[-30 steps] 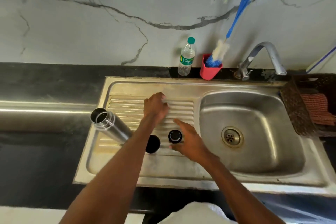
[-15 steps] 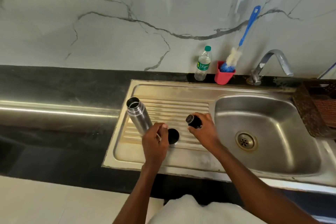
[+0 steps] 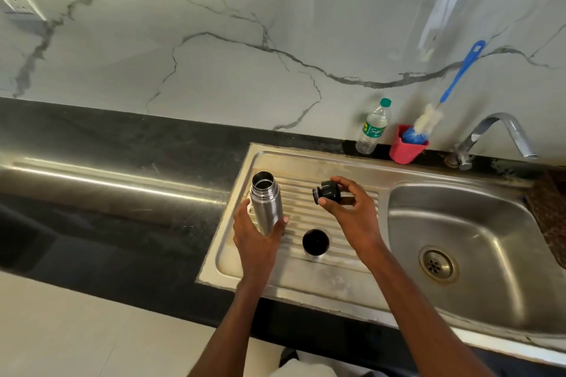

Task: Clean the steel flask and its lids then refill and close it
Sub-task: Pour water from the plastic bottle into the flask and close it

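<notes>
From the head camera, the sink (image 3: 269,159) serves as the landmark: a steel unit set into a black table (image 3: 128,144), with a ribbed drainboard on its left part and a basin (image 3: 468,232) on its right. Over the drainboard's left edge the left hand (image 3: 255,236) grips the flask (image 3: 266,200) low on its body, fingers (image 3: 283,220) and thumb wrapped round it; the flask stands nearly upright, tilted slightly, its mouth open and uncapped. To the right of the flask, above the middle of the drainboard, the right hand (image 3: 352,211) pinches the stopper (image 3: 326,191), a small black lid turned on its side, between thumb and fingertips, apart from the flask. Below these, on the drainboard's ribs between the two wrists, the cap (image 3: 315,242) sits with its dark hollow facing up, touched by neither hand. Behind the sink's back rim, against the marbled wall, stand a water bottle (image 3: 373,128) with a green top and, just right of it, a red cup (image 3: 405,148) holding a brush (image 3: 459,70) with a blue handle. Further right along that rim the tap (image 3: 502,131) arches over the basin. At the sink's far right edge lies a dark basket (image 3: 548,217), only partly seen.
</notes>
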Demonstrator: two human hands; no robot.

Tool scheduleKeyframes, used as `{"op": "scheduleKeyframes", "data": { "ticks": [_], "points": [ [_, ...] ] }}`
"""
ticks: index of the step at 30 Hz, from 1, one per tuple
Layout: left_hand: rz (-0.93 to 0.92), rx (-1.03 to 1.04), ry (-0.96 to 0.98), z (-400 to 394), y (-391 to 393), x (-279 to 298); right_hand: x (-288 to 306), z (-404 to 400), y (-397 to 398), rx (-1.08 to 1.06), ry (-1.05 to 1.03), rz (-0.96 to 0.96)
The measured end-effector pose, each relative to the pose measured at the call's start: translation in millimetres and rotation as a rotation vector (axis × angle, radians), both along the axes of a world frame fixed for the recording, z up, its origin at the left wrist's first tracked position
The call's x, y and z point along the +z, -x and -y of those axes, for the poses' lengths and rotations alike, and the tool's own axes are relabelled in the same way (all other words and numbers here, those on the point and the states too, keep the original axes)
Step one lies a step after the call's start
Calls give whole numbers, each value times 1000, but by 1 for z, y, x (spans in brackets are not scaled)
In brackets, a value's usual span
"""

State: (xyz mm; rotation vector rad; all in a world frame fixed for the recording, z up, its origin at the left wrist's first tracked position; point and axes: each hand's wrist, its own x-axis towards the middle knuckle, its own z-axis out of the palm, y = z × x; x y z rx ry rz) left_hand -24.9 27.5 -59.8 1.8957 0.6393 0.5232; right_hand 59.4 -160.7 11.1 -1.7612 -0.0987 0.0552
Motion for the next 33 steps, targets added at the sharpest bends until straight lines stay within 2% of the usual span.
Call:
{"op": "scheduleKeyframes", "data": {
  "ticks": [4,7,12,16,20,24,26,29,33],
  "points": [
    [-36,-47,100,-7,-26,2,17,1,2,26,45,81],
    [-16,-10,98,-6,-36,10,33,13,-2,17,78,188],
    [36,25,14,6,-40,30,56,53,-15,-141,319,568],
    [126,6,-30,32,-52,68,44,84,-25,-197,413,372],
    [173,-51,-29,70,-70,94,57,118,-26,-307,368,534],
    [172,-127,-21,117,-85,103,51,153,-42,-350,324,274],
    [173,-170,-20,143,-92,104,48,170,-46,-357,321,295],
    [152,-211,-29,173,-98,99,57,193,-52,-320,163,186],
    [98,-264,-78,208,-106,86,90,218,-57,-210,-73,171]
  ]
}}
